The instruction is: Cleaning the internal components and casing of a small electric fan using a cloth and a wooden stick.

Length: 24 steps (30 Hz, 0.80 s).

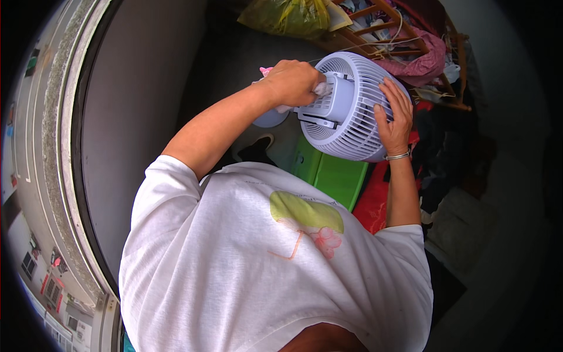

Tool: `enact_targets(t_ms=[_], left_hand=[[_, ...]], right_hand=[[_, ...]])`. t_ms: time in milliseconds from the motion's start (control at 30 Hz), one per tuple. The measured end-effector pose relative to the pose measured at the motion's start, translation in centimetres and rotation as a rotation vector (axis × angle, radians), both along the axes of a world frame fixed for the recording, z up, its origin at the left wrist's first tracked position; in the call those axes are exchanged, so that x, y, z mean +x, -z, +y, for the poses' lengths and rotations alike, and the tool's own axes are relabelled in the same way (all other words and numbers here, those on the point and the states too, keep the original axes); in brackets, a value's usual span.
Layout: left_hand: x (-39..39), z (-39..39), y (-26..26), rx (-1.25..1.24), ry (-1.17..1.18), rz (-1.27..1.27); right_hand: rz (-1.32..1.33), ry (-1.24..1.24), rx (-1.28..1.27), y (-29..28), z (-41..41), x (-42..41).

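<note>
A pale lavender electric fan (367,110) with a round slatted plastic housing is in front of me, its rear motor cover turned toward my left side. My left hand (297,81) is closed on a whitish cloth (323,89), pressed against the slotted motor cover; a pink part of cloth shows beyond the wrist. Spread over the slatted rim on the far right side is my right hand (396,112), with a bracelet at its wrist. Part of the fan's round base (271,118) shows below my left forearm.
A yellow plastic bag (290,17) lies at the top. A wooden rack (374,27) holds clothes, with a pink cloth (422,59) over it and a pale cord nearby. Below the fan are a green box (336,176) and red fabric (371,207). A wall and window frame (72,132) stand left.
</note>
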<state>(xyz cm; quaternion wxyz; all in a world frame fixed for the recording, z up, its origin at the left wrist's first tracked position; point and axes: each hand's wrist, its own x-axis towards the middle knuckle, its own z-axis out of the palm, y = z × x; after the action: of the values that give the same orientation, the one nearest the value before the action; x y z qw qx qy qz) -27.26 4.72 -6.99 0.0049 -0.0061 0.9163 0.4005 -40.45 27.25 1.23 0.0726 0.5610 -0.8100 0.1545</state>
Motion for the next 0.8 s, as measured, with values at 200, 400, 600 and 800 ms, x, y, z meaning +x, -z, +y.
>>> enact_targets(t_ms=[200,400,600,800], left_hand=[[-0.2,0.1,0.7,-0.011,-0.005,0.012],[-0.3,0.2,0.5,-0.059,-0.002,-0.022],[-0.1,0.3,2.4,-0.018,-0.044,-0.020],[1.0,0.6,4.2,0.495,-0.171,-0.065]], right_hand=[[0.001,-0.001,-0.008,0.1,0.0,-0.1],[0.007,-0.001,-0.002,0.2,0.0,0.1],[0.003,-0.007,0.006,0.1,0.0,0.0],[0.009,0.005,0.009,0.0,0.0,0.1]])
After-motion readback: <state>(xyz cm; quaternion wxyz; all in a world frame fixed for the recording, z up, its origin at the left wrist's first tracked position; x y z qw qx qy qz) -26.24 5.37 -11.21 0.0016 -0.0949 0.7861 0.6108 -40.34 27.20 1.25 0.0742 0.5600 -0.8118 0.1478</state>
